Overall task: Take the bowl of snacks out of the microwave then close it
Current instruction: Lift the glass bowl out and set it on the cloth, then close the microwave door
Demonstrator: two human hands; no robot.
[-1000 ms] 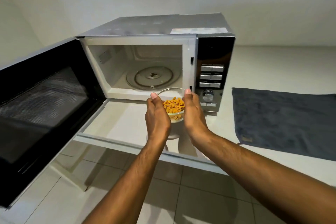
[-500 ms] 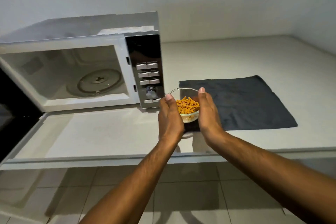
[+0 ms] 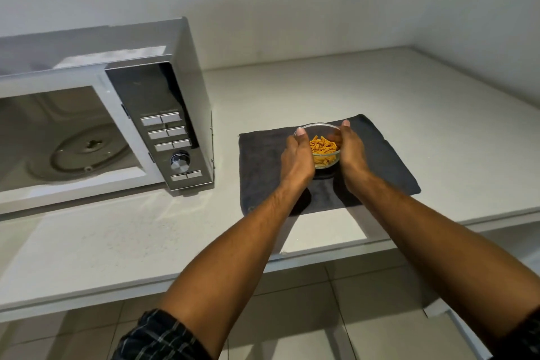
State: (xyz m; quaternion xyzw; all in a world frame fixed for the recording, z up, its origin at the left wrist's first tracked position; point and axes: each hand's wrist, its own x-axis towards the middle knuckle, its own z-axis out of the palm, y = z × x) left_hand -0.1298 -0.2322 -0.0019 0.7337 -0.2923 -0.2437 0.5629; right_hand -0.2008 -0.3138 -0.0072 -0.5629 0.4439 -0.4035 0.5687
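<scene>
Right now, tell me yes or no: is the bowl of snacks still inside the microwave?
No. Both hands hold the bowl over the dark cloth on the counter, right of the microwave, whose chamber is empty.

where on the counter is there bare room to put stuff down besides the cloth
Free: the counter behind and right of the dark cloth, out to the wall corner; the front strip from below the microwave to the cloth's near edge; a narrow gap between microwave and cloth. Crowded: the cloth's middle, where the left hand and right hand hold the bowl of snacks.
</scene>
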